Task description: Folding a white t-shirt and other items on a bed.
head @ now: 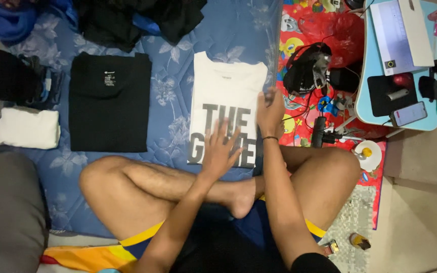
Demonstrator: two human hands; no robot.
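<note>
Blue floral bedding [173, 86] covers most of the floor space, and a person sits cross-legged at its near edge, bare knees spread to either side. Directly beyond the crossed shins lies a white T-shirt [227, 96] with large grey lettering, folded into a tall rectangle with its neckline away from the person.

All 5 digits of the left hand [219, 149] are spread wide and pressed flat on the lower part of the white T-shirt, gripping nothing. On the shirt's right edge the right hand [270, 112] is raised, its fingers pinching the edge of a clear plastic sheet or bag [269, 40] that rises up past the shirt's far corner; a dark band circles that wrist.

Left of the white T-shirt, well apart from it, a black T-shirt [110, 103] lies folded the same way. Further left sit a folded white cloth [26, 129] and a black bundle [6, 76] beyond it. Loose dark clothes [137, 20] are heaped beyond both shirts.

Right of the white T-shirt a bright cartoon-patterned mat [304, 30] holds tangled cables and headphones [307, 65]. Further right stands a light blue lap table [370, 96] carrying a laptop [400, 33] and a phone [409, 114].
</note>
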